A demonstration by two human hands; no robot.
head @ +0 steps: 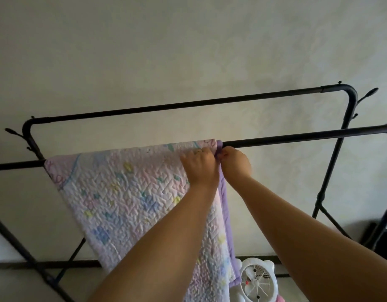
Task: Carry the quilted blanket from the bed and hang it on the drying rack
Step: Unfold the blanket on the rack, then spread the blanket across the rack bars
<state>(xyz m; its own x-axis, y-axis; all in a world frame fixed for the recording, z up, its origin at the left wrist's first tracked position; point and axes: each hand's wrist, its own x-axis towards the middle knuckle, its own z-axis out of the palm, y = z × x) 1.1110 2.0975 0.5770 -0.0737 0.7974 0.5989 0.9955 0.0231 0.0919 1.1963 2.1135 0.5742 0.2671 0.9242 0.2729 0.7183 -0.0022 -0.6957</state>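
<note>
The quilted blanket, pastel pink with blue and yellow prints and a purple border, hangs folded over the near bar of the black drying rack. Its left edge sits near the rack's left end and its right edge reaches about mid-bar. My left hand grips the blanket's top right corner at the bar, fingers curled over the fabric. Right beside it, my right hand pinches the purple border at the same corner. Both hands touch at the blanket's edge.
The rack's far bar runs parallel behind, bare, close to a pale wall. Crossed black legs stand at both ends. A small white fan sits on the floor below the blanket's right edge.
</note>
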